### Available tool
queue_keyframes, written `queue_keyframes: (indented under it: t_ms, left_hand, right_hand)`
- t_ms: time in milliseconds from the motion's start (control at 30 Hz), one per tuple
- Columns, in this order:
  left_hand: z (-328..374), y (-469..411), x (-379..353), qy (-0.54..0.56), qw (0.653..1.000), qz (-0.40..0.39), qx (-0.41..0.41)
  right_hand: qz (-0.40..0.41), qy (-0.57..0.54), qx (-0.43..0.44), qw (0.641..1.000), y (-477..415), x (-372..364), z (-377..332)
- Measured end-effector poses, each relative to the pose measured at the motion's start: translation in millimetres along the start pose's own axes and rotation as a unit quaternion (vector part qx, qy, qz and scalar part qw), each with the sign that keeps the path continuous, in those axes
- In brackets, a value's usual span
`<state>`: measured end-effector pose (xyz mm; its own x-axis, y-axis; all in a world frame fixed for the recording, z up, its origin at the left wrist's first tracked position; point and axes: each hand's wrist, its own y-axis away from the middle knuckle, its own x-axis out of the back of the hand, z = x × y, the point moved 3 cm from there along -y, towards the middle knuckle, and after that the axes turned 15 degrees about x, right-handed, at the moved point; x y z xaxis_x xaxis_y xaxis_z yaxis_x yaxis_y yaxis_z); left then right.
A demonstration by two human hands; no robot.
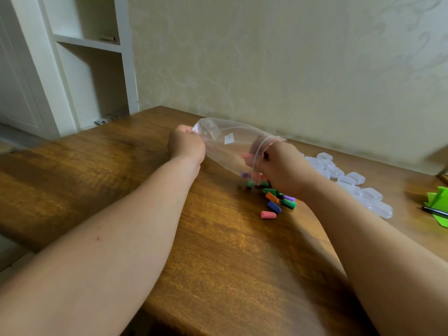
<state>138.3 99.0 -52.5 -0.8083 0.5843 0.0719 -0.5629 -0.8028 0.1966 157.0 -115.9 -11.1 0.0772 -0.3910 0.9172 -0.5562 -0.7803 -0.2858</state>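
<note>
Thin clear plastic zip bag (pixel 218 147), likely limp and slippery, tilted above brown wooden surface (pixel 218 251): left grip (pixel 186 146) fisted round closed end, right grip (pixel 281 166) pinching zip rim, light coloured foam plugs (pixel 276 202) spilling beneath.

The left half of the bench (pixel 97 170) lies bare from its near edge to the wall (pixel 291 69), so a hand has wide room there. The wood between the two forearms is open as well, up to the scatter of coloured foam pieces (pixel 276 200) under the clear bag (pixel 228 141), which the left hand (pixel 185 147) and right hand (pixel 281 166) hold above the bench. To the right, a row of clear plastic cases (pixel 351 185) crowds the surface just beside the right forearm. Past it, green folded paper (pixel 436 202) and a black pen (pixel 434 210) block the right edge.
</note>
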Motion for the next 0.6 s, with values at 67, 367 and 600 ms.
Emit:
queue_keyframes:
  t_ms: [67,367,600]
  left_hand:
    - [1.3,-0.7,0.4,0.005,1.000,0.000,0.004]
    - [0.8,-6.6,4.2,0.065,0.998,0.006,0.017]
    - [3.1,-4.0,8.3,0.089,0.995,0.036,0.009]
  right_hand:
    - [0.048,-0.058,-0.023,0.997,7.3,-1.6,10.3]
    - [0.111,-0.059,-0.011,0.992,25.2,3.6,20.8]
    - [0.103,-0.002,0.003,0.995,27.8,-2.4,28.2]
